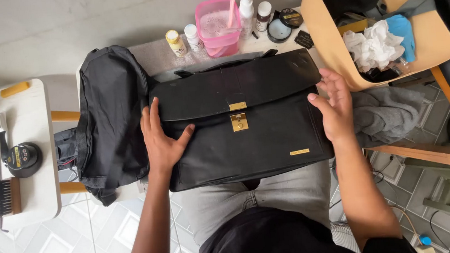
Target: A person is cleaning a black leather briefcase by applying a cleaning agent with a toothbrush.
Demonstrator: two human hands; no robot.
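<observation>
Hands flat on black briefcase point(246, 119), left hand point(161, 141) splayed, right hand point(336, 107) open, neither grip closed.

Briefcase point(241, 119) on lap — backpack point(109, 121) left

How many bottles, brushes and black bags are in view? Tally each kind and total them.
Bottles: 4
Brushes: 2
Black bags: 2
Total: 8
Each hand, left and right, rests on the briefcase.
</observation>
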